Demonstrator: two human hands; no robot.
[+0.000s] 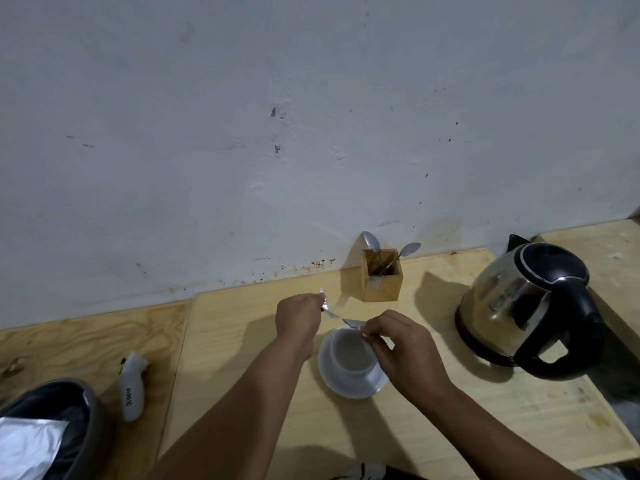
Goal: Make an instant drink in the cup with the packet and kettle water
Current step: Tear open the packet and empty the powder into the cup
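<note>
Crinkled foil packet (341, 319) over round cup (349, 362)

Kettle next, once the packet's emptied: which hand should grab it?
Probably the right hand. The kettle stands on that side of the cup, its black handle turned toward the person. The left hand would have to cross over the cup.

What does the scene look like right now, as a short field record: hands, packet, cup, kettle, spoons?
left hand: pinching the far end of the packet
right hand: pinching the near end, over the cup
packet: silvery, stretched between both hands above the cup rim
cup: white, upright on a white saucer; contents unclear
kettle: steel with black handle, on the table right of the cup, lid closed
spoons: two, standing in a wooden holder by the wall
</note>
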